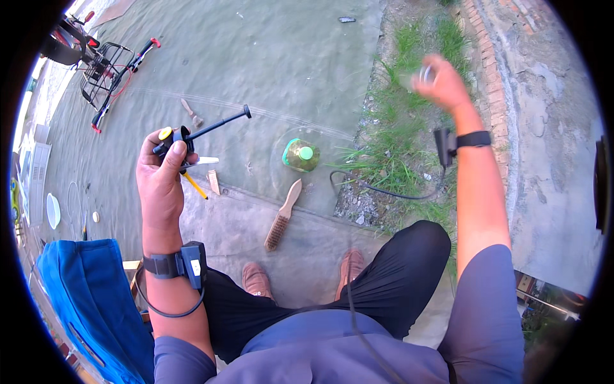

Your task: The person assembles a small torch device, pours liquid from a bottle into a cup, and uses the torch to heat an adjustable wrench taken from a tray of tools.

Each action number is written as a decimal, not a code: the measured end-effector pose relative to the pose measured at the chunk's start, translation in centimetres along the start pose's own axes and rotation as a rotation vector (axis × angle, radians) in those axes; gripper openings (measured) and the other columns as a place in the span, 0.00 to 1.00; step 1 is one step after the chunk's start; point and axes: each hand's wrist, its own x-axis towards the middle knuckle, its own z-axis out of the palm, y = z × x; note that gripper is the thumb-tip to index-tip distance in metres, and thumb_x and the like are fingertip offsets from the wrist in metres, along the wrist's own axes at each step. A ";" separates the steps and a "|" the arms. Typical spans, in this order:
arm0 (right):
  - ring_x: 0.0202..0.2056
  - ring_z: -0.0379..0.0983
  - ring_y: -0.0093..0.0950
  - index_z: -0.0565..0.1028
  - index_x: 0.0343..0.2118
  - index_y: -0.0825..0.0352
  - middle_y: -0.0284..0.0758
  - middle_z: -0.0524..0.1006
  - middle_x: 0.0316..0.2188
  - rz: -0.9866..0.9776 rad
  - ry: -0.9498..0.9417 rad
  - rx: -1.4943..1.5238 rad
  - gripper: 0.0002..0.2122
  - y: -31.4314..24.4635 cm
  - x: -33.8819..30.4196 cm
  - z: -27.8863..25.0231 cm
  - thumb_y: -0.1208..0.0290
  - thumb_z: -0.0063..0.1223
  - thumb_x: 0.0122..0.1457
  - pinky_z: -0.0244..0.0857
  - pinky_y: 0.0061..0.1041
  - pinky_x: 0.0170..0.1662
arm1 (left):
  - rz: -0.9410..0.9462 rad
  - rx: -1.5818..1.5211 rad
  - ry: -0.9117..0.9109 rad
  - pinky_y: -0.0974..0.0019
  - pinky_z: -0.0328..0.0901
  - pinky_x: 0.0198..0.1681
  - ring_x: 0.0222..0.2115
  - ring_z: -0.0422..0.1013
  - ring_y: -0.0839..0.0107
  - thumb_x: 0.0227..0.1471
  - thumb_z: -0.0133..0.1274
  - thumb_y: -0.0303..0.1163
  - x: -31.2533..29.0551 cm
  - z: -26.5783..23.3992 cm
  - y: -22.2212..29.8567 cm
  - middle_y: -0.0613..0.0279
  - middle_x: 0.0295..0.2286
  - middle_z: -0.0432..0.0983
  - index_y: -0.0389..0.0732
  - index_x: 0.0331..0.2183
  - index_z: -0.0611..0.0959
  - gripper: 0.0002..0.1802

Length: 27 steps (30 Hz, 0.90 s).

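Note:
My left hand [165, 168] is closed around a black plastic part with a long thin rod [220, 121] that ends in a small flat disc. A round yellow piece [165, 133] shows at its top. From under the fingers stick out a white pointed piece [203, 161] and a thin yellow stick [194, 185]. Over the grass at the right, my right hand [441, 83] is raised, smeared by motion, with its fingers curled round a small pale round thing [426, 74] whose kind I cannot make out. Between the hands stands a green-capped clear jug [300, 155] of yellowish liquid.
A wooden-handled wire brush [281, 217] lies before my feet, a paintbrush [190, 112] farther off. A small wooden piece [213, 182] lies near my left hand. Blue cloth [86, 301] is at the left, a bike with a basket [105, 77] far left. Grass [409, 115] and a wall [550, 128] border the right.

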 end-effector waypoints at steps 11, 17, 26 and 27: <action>0.46 0.73 0.38 0.71 0.51 0.65 0.42 0.73 0.47 0.216 0.037 1.183 0.27 -4.0 1.4 -11.1 0.56 0.61 0.51 0.73 0.35 0.41 | -0.017 0.051 0.022 0.69 0.70 0.38 0.30 0.74 0.73 0.52 0.62 0.30 -0.5 -1.0 0.1 0.61 0.36 0.76 0.36 0.44 0.75 0.19; 0.47 0.72 0.37 0.70 0.51 0.65 0.41 0.73 0.48 0.130 0.017 -0.267 0.26 5.6 -1.1 -9.1 0.55 0.60 0.52 0.72 0.35 0.42 | -0.019 0.023 -0.032 0.70 0.70 0.38 0.30 0.74 0.74 0.54 0.60 0.31 0.5 0.2 -1.0 0.58 0.39 0.77 0.38 0.46 0.74 0.19; 0.47 0.72 0.41 0.69 0.51 0.65 0.44 0.73 0.49 0.285 0.219 0.666 0.27 -1.2 -1.3 -12.8 0.55 0.59 0.52 0.71 0.38 0.43 | -0.006 0.076 0.014 0.70 0.69 0.38 0.30 0.74 0.74 0.53 0.61 0.30 -0.3 -0.2 -0.2 0.60 0.36 0.76 0.37 0.45 0.75 0.19; 0.47 0.72 0.42 0.69 0.51 0.66 0.44 0.73 0.49 0.260 0.196 0.924 0.27 -1.7 -0.9 -14.3 0.55 0.59 0.52 0.72 0.37 0.42 | -0.004 0.074 -0.004 0.70 0.70 0.38 0.31 0.74 0.74 0.54 0.60 0.30 -0.2 -0.3 -0.4 0.58 0.38 0.77 0.37 0.45 0.74 0.19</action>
